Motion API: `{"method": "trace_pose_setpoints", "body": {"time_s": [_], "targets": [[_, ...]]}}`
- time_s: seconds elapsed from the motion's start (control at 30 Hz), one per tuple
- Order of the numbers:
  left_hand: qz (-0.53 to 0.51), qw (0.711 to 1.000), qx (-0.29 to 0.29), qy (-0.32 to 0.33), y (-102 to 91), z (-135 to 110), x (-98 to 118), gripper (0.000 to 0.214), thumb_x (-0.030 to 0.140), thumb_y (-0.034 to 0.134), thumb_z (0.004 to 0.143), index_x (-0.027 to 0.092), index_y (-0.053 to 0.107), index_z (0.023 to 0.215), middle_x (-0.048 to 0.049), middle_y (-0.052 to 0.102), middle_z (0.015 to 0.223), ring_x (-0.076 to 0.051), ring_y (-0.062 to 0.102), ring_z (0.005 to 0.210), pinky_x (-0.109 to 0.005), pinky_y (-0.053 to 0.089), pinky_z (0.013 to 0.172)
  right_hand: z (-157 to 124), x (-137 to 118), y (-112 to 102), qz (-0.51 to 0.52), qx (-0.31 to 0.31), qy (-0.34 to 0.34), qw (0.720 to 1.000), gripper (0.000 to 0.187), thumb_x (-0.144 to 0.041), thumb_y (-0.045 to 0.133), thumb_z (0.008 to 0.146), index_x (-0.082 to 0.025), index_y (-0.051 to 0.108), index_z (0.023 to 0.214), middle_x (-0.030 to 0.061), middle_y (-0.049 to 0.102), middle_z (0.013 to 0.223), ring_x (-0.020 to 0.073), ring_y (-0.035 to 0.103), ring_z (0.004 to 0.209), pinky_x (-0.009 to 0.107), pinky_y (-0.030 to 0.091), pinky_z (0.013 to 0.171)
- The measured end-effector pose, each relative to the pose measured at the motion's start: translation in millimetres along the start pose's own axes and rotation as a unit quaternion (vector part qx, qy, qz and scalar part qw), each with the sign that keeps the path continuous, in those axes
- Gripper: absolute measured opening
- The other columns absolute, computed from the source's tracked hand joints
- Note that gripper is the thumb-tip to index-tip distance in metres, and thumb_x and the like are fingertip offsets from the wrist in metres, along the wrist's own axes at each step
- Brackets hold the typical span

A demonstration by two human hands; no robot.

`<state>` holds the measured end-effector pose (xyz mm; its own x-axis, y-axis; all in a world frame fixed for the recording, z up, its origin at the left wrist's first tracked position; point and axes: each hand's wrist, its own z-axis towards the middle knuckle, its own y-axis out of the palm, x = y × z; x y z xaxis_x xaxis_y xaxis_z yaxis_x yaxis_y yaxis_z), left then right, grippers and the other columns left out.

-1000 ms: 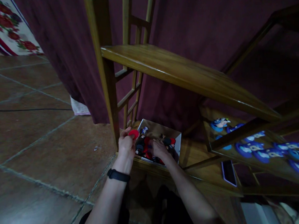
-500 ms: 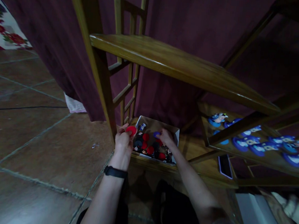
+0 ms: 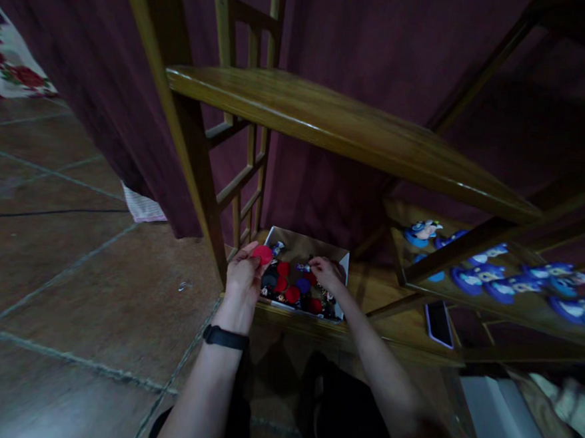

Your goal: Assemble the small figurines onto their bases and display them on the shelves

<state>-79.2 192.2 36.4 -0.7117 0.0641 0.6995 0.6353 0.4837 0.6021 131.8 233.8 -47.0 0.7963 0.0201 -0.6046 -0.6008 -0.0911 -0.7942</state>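
My left hand (image 3: pixel 243 269), wearing a black wristband, is closed on a figurine with a round red base (image 3: pixel 262 254), held over the left edge of a shallow white box (image 3: pixel 344 257). Most of that figurine's body is hidden by the fingers. Inside the box, my right hand (image 3: pixel 325 273) hovers with slightly curled fingers, apparently holding nothing. Close to its fingertips lies a small figurine with a purple-blue base (image 3: pixel 302 286). Several figurines with red bases (image 3: pixel 292 294) and dark ones crowd the near half of the box.
The box sits on a low wooden shelf board (image 3: pixel 368 284) beneath a higher board (image 3: pixel 339 129). Several blue-based figurines (image 3: pixel 476 276) stand on a shelf to the right. A phone-like dark slab (image 3: pixel 439 324) lies nearby. A purple curtain (image 3: pixel 319 187) hangs behind.
The purple-blue-based figurine, earlier at my right fingertips, now lies lower in the box, its small figure showing. My right hand has shifted slightly right. My left hand still holds the red-based figurine.
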Motion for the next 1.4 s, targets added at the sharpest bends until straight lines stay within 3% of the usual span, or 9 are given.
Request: {"method": "trace_pose_setpoints", "body": {"time_s": [0.13, 0.33, 0.5, 0.7, 0.83, 1.03, 1.13, 1.3, 1.4], "targets": [[0.008, 1.000, -0.014, -0.019, 3.1, -2, -1, 0.042, -0.008, 0.044, 0.056, 0.009, 0.056, 0.093, -0.0039, 0.060, 0.074, -0.010, 0.059, 0.060, -0.023, 0.051, 0.058, 2, -16, 4, -0.114, -0.029, -0.017, 0.993, 0.023, -0.026, 0.052, 0.081, -0.021, 0.060, 0.102, 0.0068, 0.059, 0.110, 0.0171, 0.053, 0.104, 0.025, 0.038, 0.088], [0.023, 0.999, -0.011, -0.019, 1.4, -1, 0, 0.046, -0.006, 0.044, 0.056, 0.009, 0.056, 0.097, -0.0039, 0.060, 0.072, -0.010, 0.059, 0.059, -0.023, 0.051, 0.058, 1, -21, 7, -0.161, -0.044, 0.009, 0.986, 0.030, -0.015, 0.051, 0.077, -0.023, 0.058, 0.105, 0.0076, 0.053, 0.117, 0.0197, 0.054, 0.105, 0.027, 0.039, 0.084], [0.038, 0.999, -0.010, -0.006, -4.1, 4, 0, 0.047, -0.005, 0.045, 0.056, 0.009, 0.057, 0.099, -0.0035, 0.060, 0.072, -0.010, 0.059, 0.058, -0.022, 0.049, 0.058, 1, -8, -4, 0.097, 0.047, 0.093, 0.990, 0.023, -0.022, 0.060, 0.068, -0.021, 0.058, 0.092, 0.0009, 0.062, 0.091, 0.0156, 0.059, 0.085, 0.026, 0.044, 0.073], [0.071, 0.997, -0.020, -0.028, 2.6, 2, -10, 0.046, -0.004, 0.045, 0.054, 0.010, 0.059, 0.096, -0.0033, 0.062, 0.072, -0.011, 0.060, 0.060, -0.024, 0.050, 0.059, -29, 2, -39, 0.532, 0.081, 0.092, 0.838, 0.036, -0.026, 0.074, 0.054, -0.022, 0.058, 0.085, -0.0037, 0.063, 0.083, 0.0113, 0.060, 0.075, 0.024, 0.047, 0.068], [0.113, 0.993, -0.032, -0.027, 7.9, 1, -24, 0.048, -0.002, 0.045, 0.053, 0.011, 0.060, 0.097, -0.0019, 0.063, 0.069, -0.010, 0.058, 0.057, -0.022, 0.047, 0.057, -54, -2, -60, 0.591, 0.096, 0.118, 0.793, 0.032, -0.027, 0.077, 0.052, -0.019, 0.060, 0.077, -0.0036, 0.063, 0.073, 0.0087, 0.057, 0.063, 0.022, 0.046, 0.060], [0.249, 0.963, -0.054, 0.084, 7.3, 17, -53, 0.034, 0.005, 0.046, 0.061, 0.011, 0.065, 0.088, -0.0069, 0.067, 0.084, -0.014, 0.062, 0.078, -0.027, 0.047, 0.074, -80, -9, -64, 0.534, 0.121, 0.127, 0.827, 0.031, -0.034, 0.077, 0.055, -0.018, 0.059, 0.075, -0.0048, 0.056, 0.061, 0.0056, 0.045, 0.049, 0.017, 0.032, 0.040], [0.408, 0.896, -0.069, 0.163, 7.2, 21, -71, 0.029, 0.010, 0.047, 0.069, 0.012, 0.065, 0.091, -0.0083, 0.067, 0.094, -0.018, 0.060, 0.092, -0.030, 0.045, 0.084, -81, -10, -61, 0.518, 0.133, 0.110, 0.838, 0.033, -0.035, 0.076, 0.056, -0.019, 0.059, 0.079, -0.0074, 0.052, 0.058, 0.0040, 0.040, 0.043, 0.016, 0.030, 0.036], [0.703, 0.658, -0.192, 0.189, 10.9, 3, -102, 0.032, 0.012, 0.044, 0.079, 0.011, 0.061, 0.106, -0.0138, 0.065, 0.103, -0.020, 0.058, 0.098, -0.031, 0.041, 0.089, -75, -16, -59, 0.589, 0.140, 0.122, 0.787, 0.034, -0.036, 0.077, 0.055, -0.020, 0.058, 0.079, -0.0046, 0.058, 0.067, 0.0081, 0.053, 0.054, 0.024, 0.051, 0.053], [0.786, 0.553, -0.203, 0.187, 13.3, -10, -117, 0.035, 0.009, 0.044, 0.077, 0.010, 0.059, 0.109, -0.0170, 0.061, 0.108, -0.025, 0.051, 0.109, -0.037, 0.039, 0.089, -75, -19, -57, 0.619, 0.122, 0.123, 0.766, 0.033, -0.034, 0.078, 0.055, -0.019, 0.056, 0.075, -0.0014, 0.062, 0.072, 0.0123, 0.060, 0.063, 0.031, 0.055, 0.065]]}}
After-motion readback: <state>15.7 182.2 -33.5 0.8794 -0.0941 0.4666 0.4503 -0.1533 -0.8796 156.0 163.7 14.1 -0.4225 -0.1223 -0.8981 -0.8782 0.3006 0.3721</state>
